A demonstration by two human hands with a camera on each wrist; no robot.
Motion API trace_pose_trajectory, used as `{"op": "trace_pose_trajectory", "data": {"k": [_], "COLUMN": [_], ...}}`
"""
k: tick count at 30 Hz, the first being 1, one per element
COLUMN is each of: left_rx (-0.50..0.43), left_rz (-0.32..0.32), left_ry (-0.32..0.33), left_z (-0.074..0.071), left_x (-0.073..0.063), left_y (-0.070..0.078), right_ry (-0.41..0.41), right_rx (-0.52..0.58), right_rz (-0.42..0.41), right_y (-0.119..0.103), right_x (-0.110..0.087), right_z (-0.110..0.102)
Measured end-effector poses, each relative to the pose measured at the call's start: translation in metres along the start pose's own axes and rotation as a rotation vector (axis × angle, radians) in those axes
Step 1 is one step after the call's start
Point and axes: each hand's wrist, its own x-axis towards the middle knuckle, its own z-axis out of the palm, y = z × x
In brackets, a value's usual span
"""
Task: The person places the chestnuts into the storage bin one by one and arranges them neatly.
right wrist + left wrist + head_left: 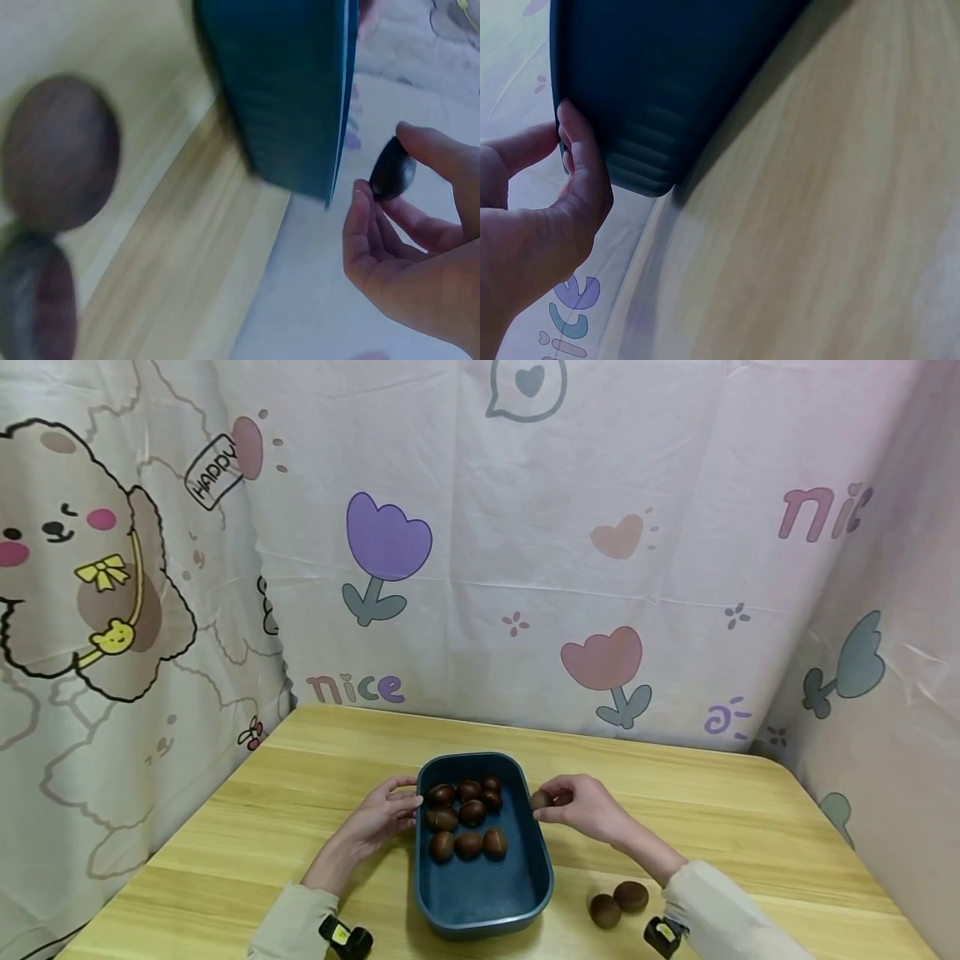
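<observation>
A deep blue rectangular container (487,893) stands on the table, with several brown chestnuts (472,812) grouped in its far and middle part. At its left side my left hand (382,817) grips the rim; the left wrist view shows thumb and fingers pinching the edge of the dark wall (630,112). My right hand (588,810) is just beyond the container's right rim. Between its thumb and fingertips it pinches one chestnut (393,170), held above the table beside the container wall.
Two loose chestnuts (632,897) lie side by side on the wooden table (712,827), right of the container and near my right wrist. Behind the table hangs a printed white curtain (510,568), which also runs along both sides.
</observation>
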Motion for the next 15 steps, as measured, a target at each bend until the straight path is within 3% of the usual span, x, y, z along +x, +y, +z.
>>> {"op": "trace_pose_trajectory", "data": {"k": [6,15], "left_rx": [-0.003,-0.002], "left_rz": [-0.001,-0.002], "left_ry": [-0.001,0.001], "left_z": [0.0,-0.001], "left_x": [0.0,-0.001], "left_y": [0.0,0.0], "right_ry": [-0.021,-0.128], "right_rx": [0.057,0.217], "right_rz": [-0.011,0.07], "right_y": [-0.021,-0.039], "right_x": [0.011,0.013], "right_z": [0.022,0.06]}}
